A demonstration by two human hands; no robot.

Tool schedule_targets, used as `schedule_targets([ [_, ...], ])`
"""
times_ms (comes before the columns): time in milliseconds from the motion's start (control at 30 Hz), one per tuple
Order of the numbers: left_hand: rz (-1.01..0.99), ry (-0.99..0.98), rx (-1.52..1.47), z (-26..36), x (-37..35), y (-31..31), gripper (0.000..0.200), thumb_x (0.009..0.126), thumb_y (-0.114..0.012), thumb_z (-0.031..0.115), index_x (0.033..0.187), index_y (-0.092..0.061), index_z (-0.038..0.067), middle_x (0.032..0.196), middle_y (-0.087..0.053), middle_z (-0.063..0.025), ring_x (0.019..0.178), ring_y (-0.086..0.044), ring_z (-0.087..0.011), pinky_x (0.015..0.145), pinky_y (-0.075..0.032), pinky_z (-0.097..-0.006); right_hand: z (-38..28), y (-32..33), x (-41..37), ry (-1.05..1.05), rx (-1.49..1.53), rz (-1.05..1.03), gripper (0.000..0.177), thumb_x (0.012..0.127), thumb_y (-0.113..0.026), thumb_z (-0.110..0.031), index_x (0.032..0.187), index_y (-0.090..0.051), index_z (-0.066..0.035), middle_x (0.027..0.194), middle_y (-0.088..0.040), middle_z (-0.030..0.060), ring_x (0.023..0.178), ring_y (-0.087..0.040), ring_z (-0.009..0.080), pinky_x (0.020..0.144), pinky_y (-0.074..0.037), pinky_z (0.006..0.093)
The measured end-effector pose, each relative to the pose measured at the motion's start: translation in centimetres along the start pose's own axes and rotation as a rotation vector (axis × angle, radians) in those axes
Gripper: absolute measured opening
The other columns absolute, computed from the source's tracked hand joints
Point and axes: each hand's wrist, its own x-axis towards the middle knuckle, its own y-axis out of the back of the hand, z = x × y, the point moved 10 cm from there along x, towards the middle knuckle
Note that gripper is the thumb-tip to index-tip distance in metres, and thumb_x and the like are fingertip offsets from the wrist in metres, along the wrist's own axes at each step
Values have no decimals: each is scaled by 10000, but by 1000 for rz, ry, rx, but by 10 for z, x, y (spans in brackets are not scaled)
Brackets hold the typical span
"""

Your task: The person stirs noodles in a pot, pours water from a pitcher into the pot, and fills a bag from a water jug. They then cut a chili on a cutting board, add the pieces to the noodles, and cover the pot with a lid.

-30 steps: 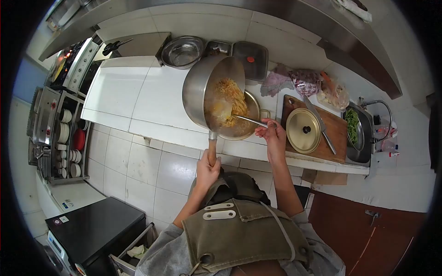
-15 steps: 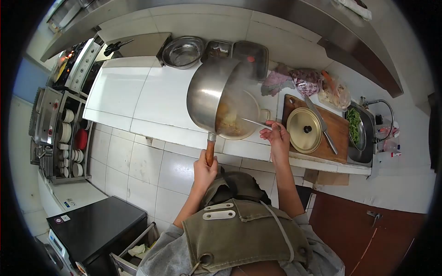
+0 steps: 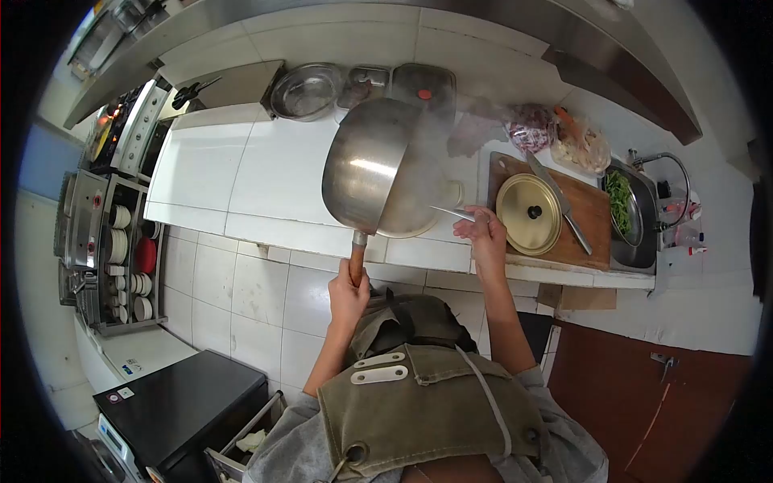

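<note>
My left hand (image 3: 348, 296) is closed around the wooden handle (image 3: 357, 259) of a steel wok (image 3: 364, 165). The wok is tipped steeply to the right over a light-coloured pot (image 3: 412, 229) on the white counter, and thick steam blurs the pot's inside. My right hand (image 3: 485, 235) grips a thin metal utensil (image 3: 451, 212) pointing left towards the pot; steam and the wok hide its far end. Just right of that hand, a gold lid with a black knob (image 3: 527, 216) lies on a wooden cutting board (image 3: 590, 227).
A knife (image 3: 565, 208) rests on the board. Behind stand a metal bowl (image 3: 306, 92), a lidded container (image 3: 423, 88) and bagged food (image 3: 580, 145). Green vegetables (image 3: 618, 201) sit in the sink (image 3: 640, 253) at right. A dish rack (image 3: 121, 241) is at left.
The wok has tipped further, with its handle shifting slightly left. Steam has thickened, hiding the food seen beside the wok's rim. My right hand keeps the utensil at nearly the same place.
</note>
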Motion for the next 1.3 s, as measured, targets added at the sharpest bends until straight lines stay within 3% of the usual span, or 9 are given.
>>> schedule_targets([
  [267,16,-94,123,-4,6,-1,148,767,-576,41,817,-440,12,588,-530,-224,564,-552,-415,498,-435,-415,-2,15,1,49,-69,34,273,956,-380,-188,988,-529,38,702,-630,124,606,-605,144,586,-459,245],
  [333,38,-91,178,1,8,4,125,805,-568,70,888,-508,-1,588,-503,-210,555,-526,-395,519,-442,-352,-4,15,3,54,-93,41,272,955,-373,-182,982,-529,40,701,-631,125,606,-609,148,585,-461,247],
  [500,27,-38,161,6,14,10,141,809,-575,81,798,-453,11,579,-501,-202,548,-503,-404,513,-435,-340,-14,7,1,17,-180,58,278,954,-357,-176,967,-529,42,697,-634,133,606,-628,169,579,-473,259],
  [567,60,-92,201,13,15,17,134,780,-583,62,822,-464,19,584,-527,-209,552,-545,-406,505,-445,-379,-21,1,1,58,-244,42,270,949,-361,-164,974,-532,43,676,-635,135,602,-641,175,577,-484,268],
  [900,98,-86,118,30,16,30,143,790,-592,66,781,-457,17,526,-461,-162,430,-444,-285,476,-411,-299,-55,-21,-2,221,-480,46,205,909,-406,-102,949,-547,41,636,-633,114,577,-645,173,549,-492,286],
  [967,101,-89,104,31,15,31,143,792,-590,65,780,-457,16,525,-458,-158,427,-439,-269,476,-408,-292,-68,-35,0,272,-575,-29,179,888,-434,-87,948,-549,37,625,-620,146,579,-641,244,548,-499,339],
  [1100,102,-93,90,30,14,33,143,797,-587,66,775,-455,16,523,-451,-147,424,-421,-229,474,-400,-279,-98,-59,15,435,-809,-91,205,914,-426,-124,934,-565,26,625,-614,139,581,-641,230,563,-495,316],
  [1167,107,-83,81,30,14,33,144,798,-586,67,774,-453,16,522,-450,-147,424,-417,-230,474,-400,-278,-107,-78,21,449,-964,-186,217,902,-426,-137,925,-568,25,659,-603,205,623,-619,338,605,-485,392],
  [1300,119,-80,62,36,13,37,150,798,-587,68,770,-449,17,518,-444,-144,422,-411,-230,470,-395,-277,-130,-94,31,489,-1098,-222,231,888,-420,-151,932,-571,18,704,-588,251,685,-580,419,657,-459,461],
])
